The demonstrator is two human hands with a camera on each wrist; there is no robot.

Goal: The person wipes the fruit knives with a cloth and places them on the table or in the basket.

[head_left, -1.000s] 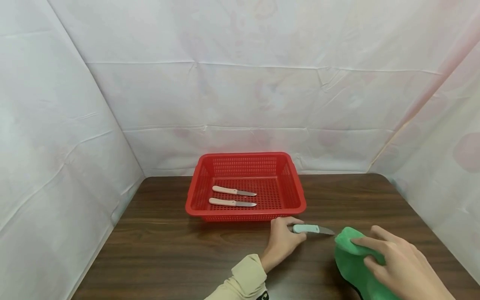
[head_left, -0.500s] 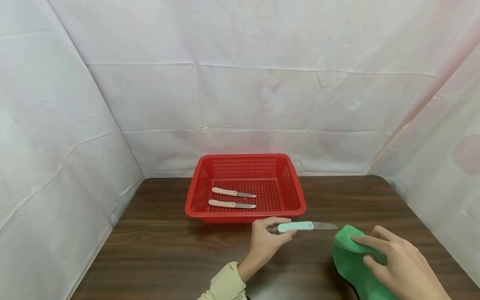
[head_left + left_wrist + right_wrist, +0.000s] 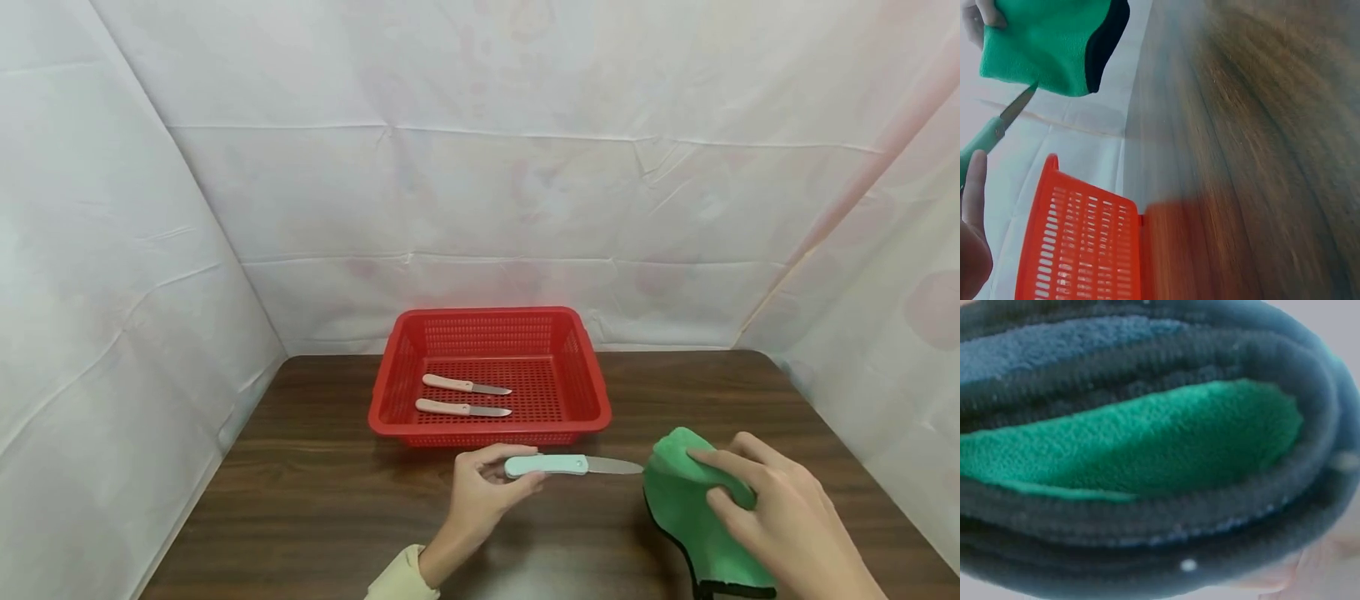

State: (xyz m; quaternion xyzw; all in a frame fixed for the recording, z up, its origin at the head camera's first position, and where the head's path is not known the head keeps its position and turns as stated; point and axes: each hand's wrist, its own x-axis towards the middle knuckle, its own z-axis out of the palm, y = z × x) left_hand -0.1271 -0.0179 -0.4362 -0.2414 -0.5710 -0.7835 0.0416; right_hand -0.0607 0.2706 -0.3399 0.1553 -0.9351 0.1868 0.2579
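My left hand [image 3: 480, 487] pinches the mint-green handle of a folding fruit knife [image 3: 551, 465] between thumb and fingers. Its blade points right, with the tip right at the edge of a green cloth [image 3: 697, 508]. That cloth has a black border and hangs folded from my right hand [image 3: 780, 500], pinched between thumb and fingers. In the left wrist view the knife's blade [image 3: 1019, 105] overlaps the cloth's lower edge. Black folded hems and green pile of the cloth [image 3: 1179, 444] fill the right wrist view.
Behind the hands stands a red plastic basket [image 3: 491, 429] on the dark wooden table [image 3: 315, 500]. Inside it lie two knives with pale handles, a rear one [image 3: 450, 382] and a front one [image 3: 444, 407]. White sheeting [image 3: 480, 192] encloses the back and sides.
My left hand has drawn the mint-green knife leftward and nearer to me, from beside the basket's right front. The right hand with the cloth has shifted slightly left and up.
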